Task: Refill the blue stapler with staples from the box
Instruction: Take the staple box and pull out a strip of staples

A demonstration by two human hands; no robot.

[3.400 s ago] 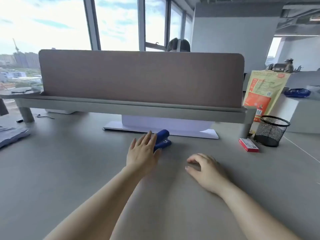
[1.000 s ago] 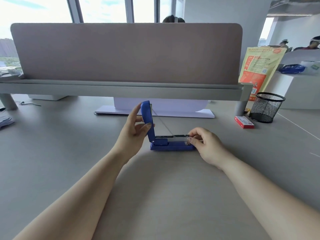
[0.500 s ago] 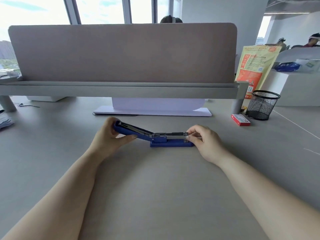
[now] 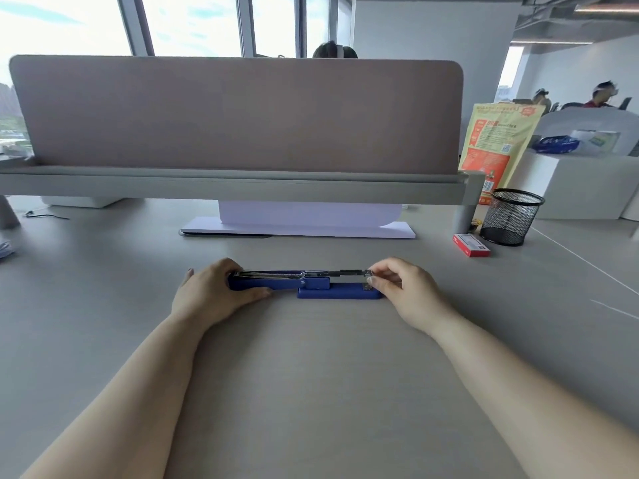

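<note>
The blue stapler [image 4: 332, 291] lies on the grey desk, swung fully flat. Its blue lid points left and its base sits to the right, with the metal staple channel above the base. My left hand [image 4: 211, 292] grips the lid end from the left and holds it down near the desk. My right hand [image 4: 403, 286] pinches the right tip of the metal channel between thumb and fingers. The red staple box [image 4: 471, 245] lies shut on the desk at the far right, away from both hands.
A black mesh pen cup [image 4: 511, 216] stands right of the box, an orange-yellow bag [image 4: 498, 143] behind it. A tall brown desk divider [image 4: 235, 115] on a grey shelf spans the back, a white monitor base [image 4: 297, 226] beneath it. People sit beyond the divider.
My left hand has swung the stapler's lid from upright all the way down to the left until it lies flat. My right hand stays on the channel's tip.
</note>
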